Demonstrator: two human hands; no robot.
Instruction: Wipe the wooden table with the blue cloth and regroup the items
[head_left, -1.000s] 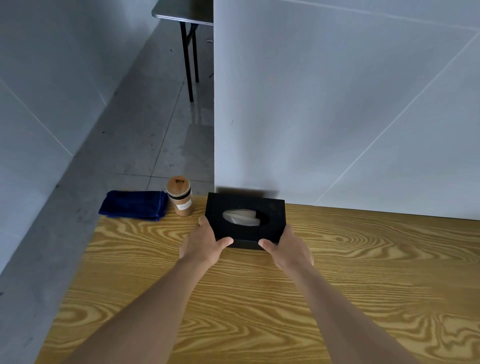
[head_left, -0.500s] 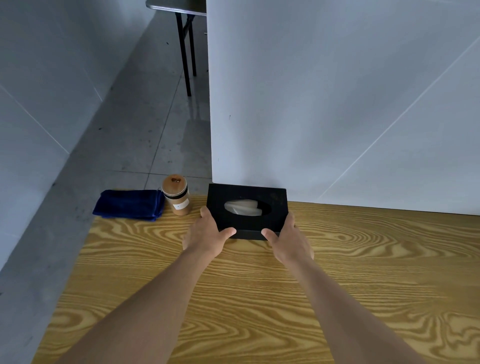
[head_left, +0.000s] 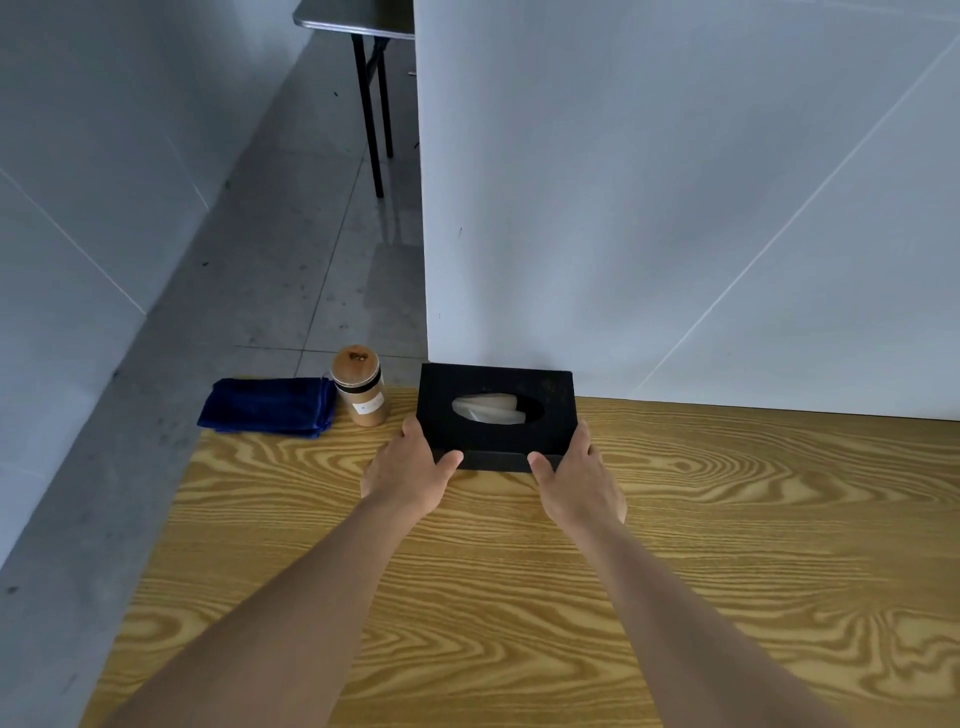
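A black tissue box (head_left: 496, 395) with a white tissue in its oval slot sits at the far edge of the wooden table (head_left: 519, 597), against the white wall panel. My left hand (head_left: 410, 470) grips its near left corner and my right hand (head_left: 579, 475) grips its near right corner, thumbs on the front face. Left of the box stands a small brown jar (head_left: 360, 387) with a wooden lid. The folded blue cloth (head_left: 267, 405) lies at the table's far left corner, beside the jar.
A white wall panel (head_left: 675, 208) rises directly behind the table. Grey tiled floor (head_left: 234, 312) runs along the table's left edge. A black-legged table (head_left: 371, 93) stands farther back on the floor.
Both hands have pushed the tissue box away from me until it rests against the wall panel. The jar and the cloth have not moved.
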